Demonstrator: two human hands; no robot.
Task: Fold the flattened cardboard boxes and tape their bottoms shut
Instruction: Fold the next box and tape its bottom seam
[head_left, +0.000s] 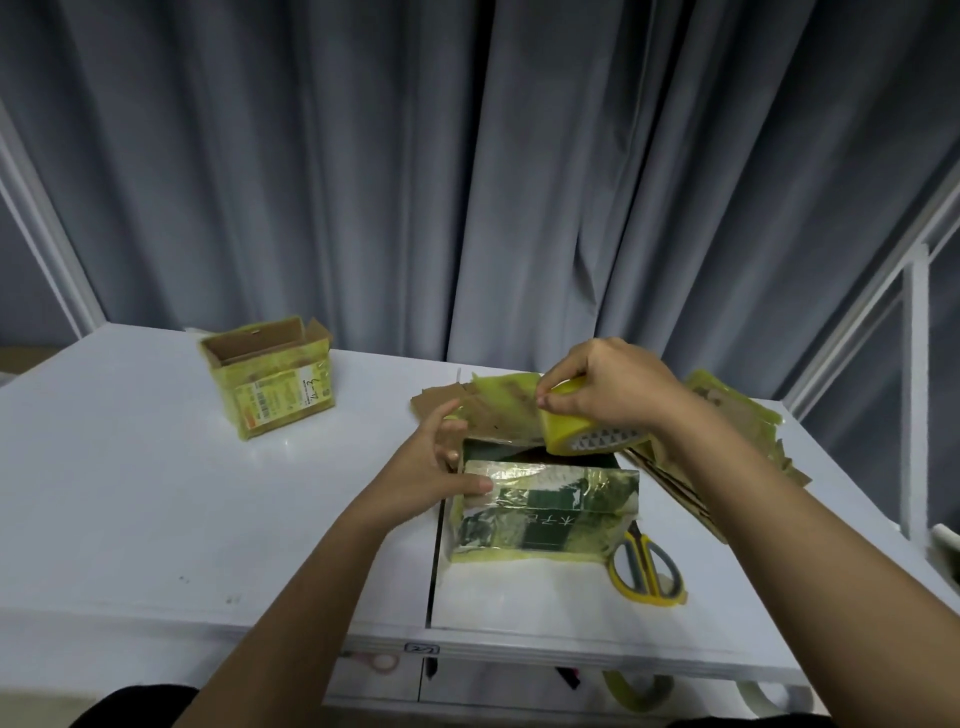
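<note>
A folded cardboard box (545, 514), covered in old yellowish tape, stands on the white table (156, 493) in front of me. My left hand (441, 467) grips its upper left corner, thumb on the near face. My right hand (608, 389) holds a yellow tape roll (576, 434) just above the box's far edge, fingers pinching at the roll's top. A finished open-topped box (270, 376) stands at the far left of the table.
Flattened cardboard boxes lie behind the box (488, 410) and in a pile at the right (727, 415). Yellow-handled scissors (644, 566) lie right of the box. Grey curtains hang behind the table. Another tape roll (636, 688) sits on a shelf below the table edge.
</note>
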